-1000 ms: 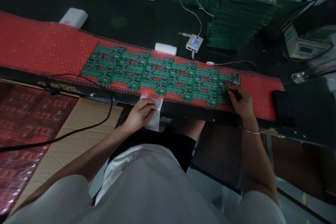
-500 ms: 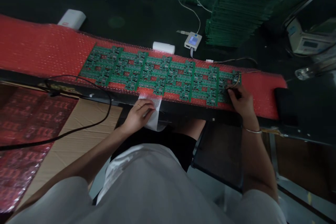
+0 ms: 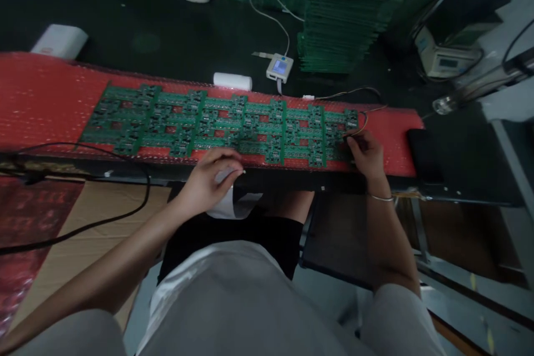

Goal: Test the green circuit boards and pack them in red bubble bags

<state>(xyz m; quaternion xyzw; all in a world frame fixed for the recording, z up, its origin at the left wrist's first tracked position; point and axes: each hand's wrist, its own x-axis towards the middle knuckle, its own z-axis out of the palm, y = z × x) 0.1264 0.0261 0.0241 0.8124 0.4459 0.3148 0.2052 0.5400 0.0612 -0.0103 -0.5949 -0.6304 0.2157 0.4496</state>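
Note:
A long row of green circuit boards (image 3: 217,122) lies on a strip of red bubble wrap (image 3: 45,100) along the front of a dark bench. My left hand (image 3: 211,175) rests at the bench's front edge, fingers curled over a white sheet (image 3: 227,206) that hangs down toward my lap. My right hand (image 3: 366,153) is at the right end of the boards, fingers pinched on a thin probe with wires (image 3: 362,122) pressed to the last board.
A small white meter (image 3: 279,68) with a lit screen sits behind the boards, with a white roll (image 3: 232,81) beside it. A tall stack of green boards (image 3: 344,22) stands at the back. A black cable (image 3: 83,222) loops over cardboard at left.
The view has swung right and down, so everything sits further left. My left hand has lifted slightly along the white sheet. My right hand stays on the last board.

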